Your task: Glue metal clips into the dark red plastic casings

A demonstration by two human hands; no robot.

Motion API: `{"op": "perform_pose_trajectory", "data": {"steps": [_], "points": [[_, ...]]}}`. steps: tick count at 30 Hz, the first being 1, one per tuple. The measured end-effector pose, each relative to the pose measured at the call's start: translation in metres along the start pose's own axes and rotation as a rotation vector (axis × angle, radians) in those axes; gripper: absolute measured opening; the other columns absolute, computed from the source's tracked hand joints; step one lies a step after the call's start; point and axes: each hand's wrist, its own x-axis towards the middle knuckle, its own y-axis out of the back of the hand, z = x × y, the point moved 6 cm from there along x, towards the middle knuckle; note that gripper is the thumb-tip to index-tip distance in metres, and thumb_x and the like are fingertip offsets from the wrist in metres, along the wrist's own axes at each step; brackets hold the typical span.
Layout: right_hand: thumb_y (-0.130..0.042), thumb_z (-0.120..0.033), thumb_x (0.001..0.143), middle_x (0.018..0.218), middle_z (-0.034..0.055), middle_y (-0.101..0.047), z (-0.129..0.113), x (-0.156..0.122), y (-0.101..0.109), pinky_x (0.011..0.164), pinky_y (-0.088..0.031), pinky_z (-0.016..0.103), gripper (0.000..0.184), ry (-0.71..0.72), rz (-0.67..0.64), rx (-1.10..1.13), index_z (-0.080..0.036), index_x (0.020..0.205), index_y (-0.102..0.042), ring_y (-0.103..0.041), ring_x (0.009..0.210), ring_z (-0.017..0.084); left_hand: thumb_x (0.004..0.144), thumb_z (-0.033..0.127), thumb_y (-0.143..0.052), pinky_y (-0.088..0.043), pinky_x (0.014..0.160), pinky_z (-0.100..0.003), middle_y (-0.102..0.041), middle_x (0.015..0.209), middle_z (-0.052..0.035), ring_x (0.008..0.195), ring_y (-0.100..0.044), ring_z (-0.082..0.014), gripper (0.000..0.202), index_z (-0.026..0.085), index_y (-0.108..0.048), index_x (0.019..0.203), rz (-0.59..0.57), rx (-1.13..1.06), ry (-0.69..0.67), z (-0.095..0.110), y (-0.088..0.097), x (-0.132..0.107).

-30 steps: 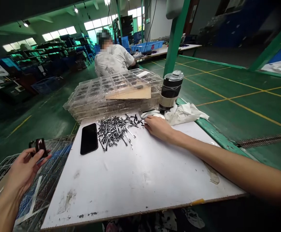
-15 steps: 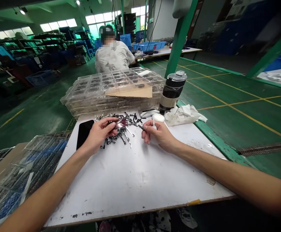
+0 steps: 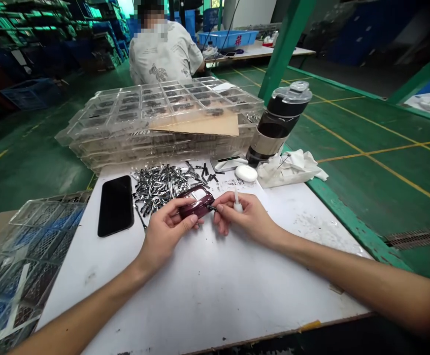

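Note:
My left hand (image 3: 168,224) is closed around a glossy dark red, rounded piece (image 3: 200,209) with a pale patch on top. Between the thumb and fingers of my right hand (image 3: 249,217) is a small black strip (image 3: 212,208), its tip at the right end of the red piece; whether they touch I cannot tell. A small bottle with a white nozzle (image 3: 237,203) is also tucked in my right hand, its body mostly hidden. Behind my left hand lies a heap of slender black and silver parts (image 3: 159,185), with several short black strips (image 3: 209,175) beside it.
A black phone (image 3: 115,206) lies left. Stacked clear compartment trays (image 3: 126,125) stand at the back, with cardboard (image 3: 200,124) on them. A dark bottle (image 3: 276,125), a white round object (image 3: 246,173) and crumpled white cloth (image 3: 292,167) are at right. A person (image 3: 163,54) sits beyond.
The view has tilted down and closer. My left hand has moved right and turned the red piece, bringing it close to the black strip in my right hand.

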Motion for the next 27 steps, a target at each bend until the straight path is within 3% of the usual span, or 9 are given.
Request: {"op": "perform_pose_trajectory", "data": {"steps": [5, 11, 15, 18, 22, 27], "points": [[-0.059, -0.035, 0.099, 0.074, 0.0023, -0.071, -0.001, -0.008, -0.015, 0.054, -0.059, 0.025, 0.018, 0.055, -0.11, -0.207, -0.017, 0.097, -0.061, -0.07, 0.057, 0.015, 0.084, 0.032, -0.079, -0.06, 0.072, -0.028, -0.075, 0.094, -0.002, 0.076, -0.071, -0.016, 0.025, 0.023, -0.071, 0.106, 0.058, 0.094, -0.039, -0.001, -0.002, -0.006], [-0.061, -0.03, 0.096, 0.071, 0.0004, -0.07, -0.003, -0.009, -0.019, 0.052, -0.056, 0.022, 0.012, 0.059, -0.188, -0.379, -0.018, 0.095, -0.062, -0.068, 0.053, 0.013, 0.085, 0.035, -0.078, -0.06, 0.07, -0.031, -0.075, 0.096, -0.0025, 0.079, -0.071, -0.019, 0.022, 0.024, -0.071, 0.103, 0.045, 0.138, -0.038, -0.003, -0.003, -0.008], [-0.066, -0.035, 0.095, 0.072, 0.0012, -0.071, -0.004, -0.008, -0.019, 0.048, -0.051, 0.02, 0.018, 0.015, -0.211, -0.359, -0.017, 0.094, -0.064, -0.063, 0.05, 0.011, 0.084, 0.037, -0.078, -0.06, 0.072, -0.034, -0.076, 0.098, -0.0032, 0.085, -0.072, -0.0224, 0.022, 0.026, -0.073, 0.102, 0.072, 0.263, -0.077, -0.002, -0.002, -0.011], [-0.069, -0.039, 0.092, 0.072, 0.0017, -0.071, -0.004, -0.006, -0.016, 0.044, -0.046, 0.02, 0.023, 0.004, -0.169, -0.334, -0.016, 0.09, -0.067, -0.057, 0.048, 0.009, 0.085, 0.037, -0.077, -0.059, 0.076, -0.033, -0.075, 0.099, -0.0032, 0.092, -0.071, -0.0231, 0.021, 0.026, -0.073, 0.102, 0.076, 0.321, -0.116, 0.003, -0.002, -0.012], [-0.072, -0.036, 0.091, 0.07, 0.0011, -0.069, -0.012, -0.005, -0.008, 0.052, -0.046, 0.021, 0.022, 0.098, -0.007, -0.329, -0.015, 0.082, -0.069, -0.059, 0.055, 0.01, 0.086, 0.032, -0.078, -0.06, 0.082, -0.029, -0.076, 0.102, -0.0017, 0.095, -0.072, -0.0197, 0.021, 0.025, -0.073, 0.105, 0.073, 0.216, -0.072, 0.003, 0.0, -0.009], [-0.079, -0.034, 0.085, 0.077, 0.0026, -0.074, -0.012, -0.006, -0.004, 0.055, -0.05, 0.026, 0.021, 0.099, 0.053, -0.201, -0.017, 0.089, -0.067, -0.063, 0.055, 0.013, 0.083, 0.026, -0.08, -0.055, 0.106, -0.037, -0.071, 0.128, -0.0066, 0.12, -0.067, -0.0246, 0.041, 0.023, -0.068, 0.122, -0.011, -0.012, 0.011, -0.003, -0.006, -0.006]]}}
